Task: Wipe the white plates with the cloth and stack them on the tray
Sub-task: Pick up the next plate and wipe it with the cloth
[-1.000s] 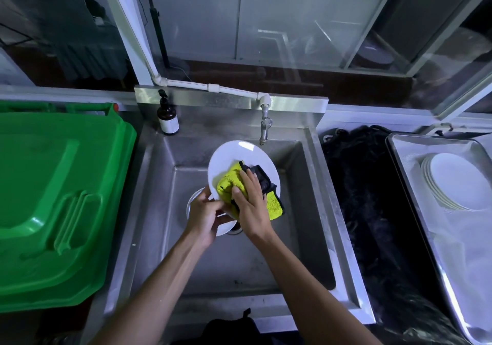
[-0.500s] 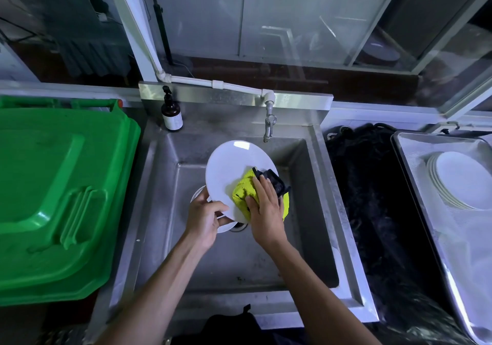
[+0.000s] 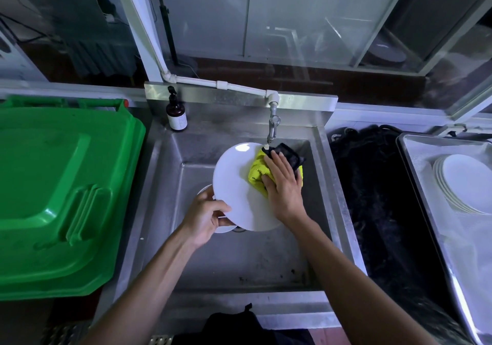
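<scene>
Over the steel sink (image 3: 170, 184) I hold a white plate (image 3: 234, 182) tilted toward me. My left hand (image 3: 205, 216) grips its lower left rim, thumb on the face. My right hand (image 3: 283, 184) lies flat on a yellow and black cloth (image 3: 259, 171) and presses it against the plate's right side. Under the held plate, another white plate (image 3: 205, 192) lies in the sink, mostly hidden. A stack of white plates (image 3: 463, 182) rests on the metal tray (image 3: 415, 163) at the right.
A tap (image 3: 273, 123) hangs just above the plate's top edge. A brown pump bottle (image 3: 176, 114) stands at the sink's back left corner. A green bin lid (image 3: 61, 190) fills the left side. Black plastic sheeting (image 3: 372, 198) lies between sink and tray.
My right hand has slid the cloth from the plate's lower middle up to its right edge. The left hand keeps its grip on the rim.
</scene>
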`<action>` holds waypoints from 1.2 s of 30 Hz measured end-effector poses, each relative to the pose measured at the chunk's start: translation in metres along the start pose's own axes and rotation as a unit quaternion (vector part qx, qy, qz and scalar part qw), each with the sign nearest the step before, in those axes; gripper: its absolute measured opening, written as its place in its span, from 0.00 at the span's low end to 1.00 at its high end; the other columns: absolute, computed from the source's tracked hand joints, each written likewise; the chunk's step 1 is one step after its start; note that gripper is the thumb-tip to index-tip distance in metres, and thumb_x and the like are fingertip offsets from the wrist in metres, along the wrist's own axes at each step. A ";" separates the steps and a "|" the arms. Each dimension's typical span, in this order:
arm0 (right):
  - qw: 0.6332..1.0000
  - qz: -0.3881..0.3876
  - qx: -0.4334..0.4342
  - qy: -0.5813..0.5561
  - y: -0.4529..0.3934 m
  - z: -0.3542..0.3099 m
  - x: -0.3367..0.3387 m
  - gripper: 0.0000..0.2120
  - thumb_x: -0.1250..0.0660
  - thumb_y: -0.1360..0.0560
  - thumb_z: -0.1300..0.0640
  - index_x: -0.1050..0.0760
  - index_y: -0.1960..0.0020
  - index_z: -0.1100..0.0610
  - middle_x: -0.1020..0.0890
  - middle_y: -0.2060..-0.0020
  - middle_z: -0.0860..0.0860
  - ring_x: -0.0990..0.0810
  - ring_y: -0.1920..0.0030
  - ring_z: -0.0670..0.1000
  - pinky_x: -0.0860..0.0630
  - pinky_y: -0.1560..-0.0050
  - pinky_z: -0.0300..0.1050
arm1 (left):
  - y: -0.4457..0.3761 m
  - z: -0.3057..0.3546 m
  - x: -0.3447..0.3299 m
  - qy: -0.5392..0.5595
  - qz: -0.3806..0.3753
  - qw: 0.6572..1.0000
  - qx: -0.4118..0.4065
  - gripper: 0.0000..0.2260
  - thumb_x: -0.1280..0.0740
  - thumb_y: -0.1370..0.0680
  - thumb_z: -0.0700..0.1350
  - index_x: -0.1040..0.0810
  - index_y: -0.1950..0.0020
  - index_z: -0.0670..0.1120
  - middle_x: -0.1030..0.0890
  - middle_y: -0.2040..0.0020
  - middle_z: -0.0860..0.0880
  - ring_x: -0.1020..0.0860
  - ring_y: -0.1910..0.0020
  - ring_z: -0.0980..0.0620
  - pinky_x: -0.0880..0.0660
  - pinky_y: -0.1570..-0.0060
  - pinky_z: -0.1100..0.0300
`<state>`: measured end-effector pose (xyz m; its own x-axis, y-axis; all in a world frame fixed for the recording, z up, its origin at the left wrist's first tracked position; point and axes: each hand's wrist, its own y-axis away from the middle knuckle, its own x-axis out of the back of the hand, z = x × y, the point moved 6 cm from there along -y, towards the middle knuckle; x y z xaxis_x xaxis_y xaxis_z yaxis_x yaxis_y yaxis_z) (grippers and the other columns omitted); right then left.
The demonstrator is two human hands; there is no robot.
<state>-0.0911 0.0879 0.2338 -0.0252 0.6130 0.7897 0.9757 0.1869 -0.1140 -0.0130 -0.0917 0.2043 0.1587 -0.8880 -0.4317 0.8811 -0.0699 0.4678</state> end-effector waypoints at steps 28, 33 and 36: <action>0.983 -0.020 0.178 0.024 -0.017 -0.061 -0.006 0.22 0.45 0.15 0.48 0.36 0.21 0.48 0.41 0.20 0.46 0.51 0.19 0.45 0.52 0.23 0.58 | 0.015 0.002 -0.015 -0.044 -0.001 0.999 -0.018 0.23 0.33 0.36 0.34 0.23 0.41 0.36 0.19 0.49 0.37 0.20 0.53 0.37 0.20 0.58 0.39; 0.998 0.016 0.065 0.005 -0.022 -0.029 0.001 0.22 0.46 0.15 0.48 0.38 0.21 0.47 0.43 0.19 0.45 0.53 0.19 0.44 0.55 0.22 0.58 | 0.014 0.002 -0.013 -0.024 0.042 0.998 -0.041 0.22 0.33 0.38 0.33 0.19 0.44 0.41 0.18 0.50 0.39 0.20 0.54 0.39 0.22 0.52 0.29; 1.000 0.006 -0.009 -0.028 -0.011 -0.011 0.001 0.22 0.46 0.14 0.48 0.38 0.21 0.46 0.46 0.19 0.43 0.55 0.19 0.43 0.58 0.22 0.58 | 0.013 0.003 -0.012 -0.017 0.067 0.996 -0.054 0.23 0.32 0.38 0.33 0.17 0.45 0.46 0.16 0.51 0.44 0.19 0.56 0.41 0.19 0.53 0.34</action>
<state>-0.0995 0.0782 0.2420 -0.0249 0.6580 0.7526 0.9800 0.1648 -0.1117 -0.0045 -0.0828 0.2179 0.2647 -0.9007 -0.3445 0.8958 0.0974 0.4336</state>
